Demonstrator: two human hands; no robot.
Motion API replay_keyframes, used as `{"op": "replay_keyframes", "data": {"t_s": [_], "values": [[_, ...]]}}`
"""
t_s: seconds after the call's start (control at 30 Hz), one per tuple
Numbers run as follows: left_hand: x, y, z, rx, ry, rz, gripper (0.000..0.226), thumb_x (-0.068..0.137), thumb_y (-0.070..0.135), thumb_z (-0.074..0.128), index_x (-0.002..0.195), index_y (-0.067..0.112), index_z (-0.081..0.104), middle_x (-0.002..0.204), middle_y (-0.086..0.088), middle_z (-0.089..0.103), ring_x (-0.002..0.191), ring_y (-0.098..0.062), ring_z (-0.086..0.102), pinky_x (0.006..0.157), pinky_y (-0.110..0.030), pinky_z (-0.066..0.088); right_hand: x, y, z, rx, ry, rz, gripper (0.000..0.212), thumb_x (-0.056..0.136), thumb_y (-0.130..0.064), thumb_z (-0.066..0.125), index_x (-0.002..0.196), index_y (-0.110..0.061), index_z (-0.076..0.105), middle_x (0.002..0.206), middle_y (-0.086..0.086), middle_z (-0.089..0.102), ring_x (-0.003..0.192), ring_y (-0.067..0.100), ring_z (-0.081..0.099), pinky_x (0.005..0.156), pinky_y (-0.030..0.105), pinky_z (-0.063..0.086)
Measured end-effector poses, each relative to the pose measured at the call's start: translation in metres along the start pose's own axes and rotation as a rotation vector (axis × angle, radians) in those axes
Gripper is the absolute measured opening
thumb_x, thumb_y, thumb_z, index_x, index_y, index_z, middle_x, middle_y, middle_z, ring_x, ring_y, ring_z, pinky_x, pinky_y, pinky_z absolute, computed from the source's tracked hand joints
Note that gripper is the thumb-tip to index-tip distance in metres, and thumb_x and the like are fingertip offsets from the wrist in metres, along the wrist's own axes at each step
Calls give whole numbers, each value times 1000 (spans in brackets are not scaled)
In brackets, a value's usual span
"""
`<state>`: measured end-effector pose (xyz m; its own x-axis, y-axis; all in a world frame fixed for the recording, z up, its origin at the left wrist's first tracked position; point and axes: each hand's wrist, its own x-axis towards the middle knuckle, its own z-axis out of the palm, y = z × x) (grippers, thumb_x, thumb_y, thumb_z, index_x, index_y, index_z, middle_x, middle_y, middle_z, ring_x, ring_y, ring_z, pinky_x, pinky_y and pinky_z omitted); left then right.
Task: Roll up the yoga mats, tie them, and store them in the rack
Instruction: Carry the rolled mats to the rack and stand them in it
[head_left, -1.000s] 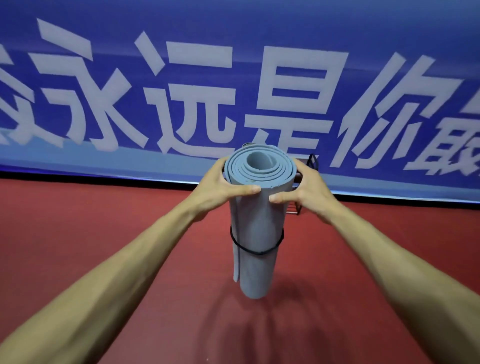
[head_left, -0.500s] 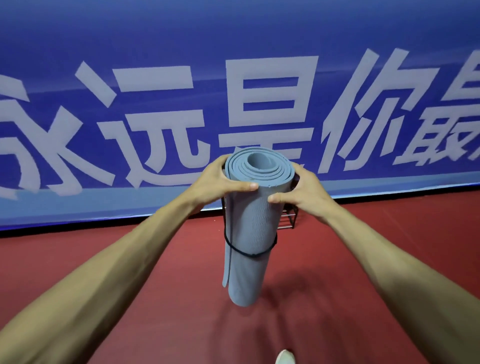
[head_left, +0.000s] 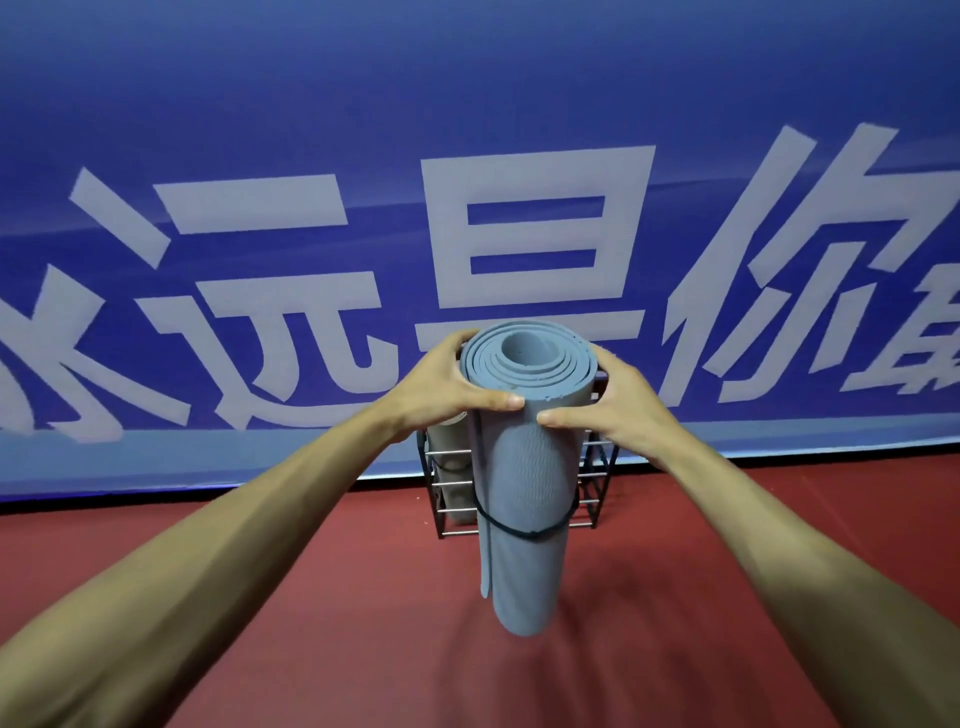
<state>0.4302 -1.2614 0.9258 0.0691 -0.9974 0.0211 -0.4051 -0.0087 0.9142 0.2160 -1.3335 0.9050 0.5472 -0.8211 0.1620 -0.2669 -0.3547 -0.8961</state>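
Red floor (head_left: 363, 597) runs back to a blue banner (head_left: 311, 104) whose white characters are cut off at both edges. The left hand (head_left: 441, 384) and right hand (head_left: 618, 410) each grasp the top of an upright rolled yoga mat (head_left: 524, 493), held clear of the floor with a black cord (head_left: 519, 531) tied round it. The mat hides most of the wire rack (head_left: 597, 467) behind it, where a second rolled mat (head_left: 457, 499) partly shows.

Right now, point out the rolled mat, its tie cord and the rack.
rolled mat (head_left: 524, 467), head view, ribbed side below thumbs.
tie cord (head_left: 527, 533), head view, front knot.
rack (head_left: 454, 511), head view, left wire bar.
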Motion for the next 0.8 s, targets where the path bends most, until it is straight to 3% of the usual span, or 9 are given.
{"op": "replay_keyframes", "data": {"t_s": [0.07, 0.23, 0.33, 0.4, 0.5, 0.6, 0.8], "values": [[34, -4, -2, -3, -8, 1, 83, 65, 19, 86, 133, 19, 39, 112, 22, 56, 93, 22, 54, 74, -2, 45, 28, 9, -10, -11, 1, -8, 76, 59, -22, 91, 116, -49, 49, 112, -32, 58, 104, -21, 49, 89, 9, 42], [120, -14, -14, -34, -21, 28, 84, 65, 21, 87, 133, 19, 39, 111, 19, 57, 95, 16, 57, 78, -7, 47, 101, 28, -33, -47, 47, 11, 79, 56, -25, 92, 124, -35, 54, 115, -23, 61, 106, -13, 52, 75, 2, 43], [170, -17, -26, -77, -55, 37, 88, 61, 25, 89, 134, 19, 41, 118, 16, 58, 107, 4, 57, 93, -23, 49, 147, 32, -49, -83, 54, 25, 82, 51, -36, 90, 125, -37, 54, 117, -22, 62, 111, -6, 52, 87, 9, 42], [198, -17, -32, -88, -53, 53, 92, 61, 26, 89, 137, 19, 39, 119, 16, 57, 109, 2, 57, 95, -28, 50, 175, 34, -56, -99, 55, 10, 82, 48, -41, 89, 122, -41, 54, 116, -24, 62, 113, -3, 53, 94, 19, 45], [235, -17, -40, -124, -47, 50, 97, 57, 30, 90, 137, 18, 38, 122, 12, 58, 112, -3, 59, 99, -30, 48, 212, 38, -65, -91, 64, 3, 76, 55, -28, 91, 119, -43, 52, 114, -24, 62, 113, -1, 54, 90, 21, 50], [273, -22, -45, -138, -31, 49, 96, 53, 33, 93, 133, 23, 41, 122, 12, 60, 111, -6, 61, 100, -36, 49, 250, 48, -77, -110, 57, -24, 76, 57, -28, 91, 121, -43, 52, 122, -17, 62, 119, 7, 52, 92, 23, 47], [338, -36, -40, -134, 22, 9, 105, 51, 36, 93, 140, 22, 38, 125, 11, 58, 115, -6, 58, 100, -37, 49, 321, 89, -101, -164, -5, -42, 93, 48, -51, 89, 132, -37, 52, 127, -13, 60, 120, 10, 53, 102, 37, 46]]}}
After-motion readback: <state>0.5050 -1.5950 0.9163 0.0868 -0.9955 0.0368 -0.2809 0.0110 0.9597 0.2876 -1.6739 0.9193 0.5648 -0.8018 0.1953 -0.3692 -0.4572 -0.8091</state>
